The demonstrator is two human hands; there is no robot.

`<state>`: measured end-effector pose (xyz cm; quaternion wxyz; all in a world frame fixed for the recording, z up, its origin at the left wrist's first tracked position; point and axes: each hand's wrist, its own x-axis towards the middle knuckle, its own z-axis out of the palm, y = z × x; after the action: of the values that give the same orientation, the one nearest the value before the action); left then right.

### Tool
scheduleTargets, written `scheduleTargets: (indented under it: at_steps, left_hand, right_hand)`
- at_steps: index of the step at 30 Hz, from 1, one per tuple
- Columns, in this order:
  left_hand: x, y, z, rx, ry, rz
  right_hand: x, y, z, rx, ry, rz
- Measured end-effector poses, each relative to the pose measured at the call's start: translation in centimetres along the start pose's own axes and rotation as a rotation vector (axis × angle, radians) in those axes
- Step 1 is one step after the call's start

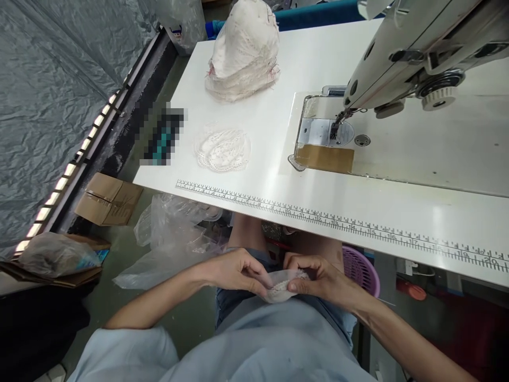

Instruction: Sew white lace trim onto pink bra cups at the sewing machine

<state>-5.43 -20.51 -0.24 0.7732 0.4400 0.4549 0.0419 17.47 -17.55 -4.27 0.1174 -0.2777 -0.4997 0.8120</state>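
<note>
Below the table edge, over my lap, both my hands pinch a small pale lace fabric piece (283, 286). My left hand (234, 270) grips its left side with closed fingers. My right hand (318, 276) holds the right side, thumb pressed on the cloth. On the white sewing table (278, 191) lies a flat stack of white lace pieces (222, 150), and farther back a tall pile of cream cup-shaped pieces (243, 50). The sewing machine (421, 53) stands at the right, its needle (335, 127) over the metal plate.
A printed ruler (338, 220) runs along the table's front edge. A purple basket (360, 268) sits by my right knee. Clear plastic bags (170, 233) and cardboard (107, 199) lie on the floor at left, beside a grey tarp (47, 106).
</note>
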Motion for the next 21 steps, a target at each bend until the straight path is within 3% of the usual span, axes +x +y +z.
scheduleTargets:
  at_steps: [13,21]
  left_hand:
    - [-0.1,-0.6,0.0,0.039,0.046,0.011]
    - [-0.6,-0.7,-0.5,0.133,0.056,0.027]
  right_hand:
    - [-0.4,1.2,-0.3,0.221,0.015,0.138]
    - [0.0,0.7,0.2,0.157,0.010,0.112]
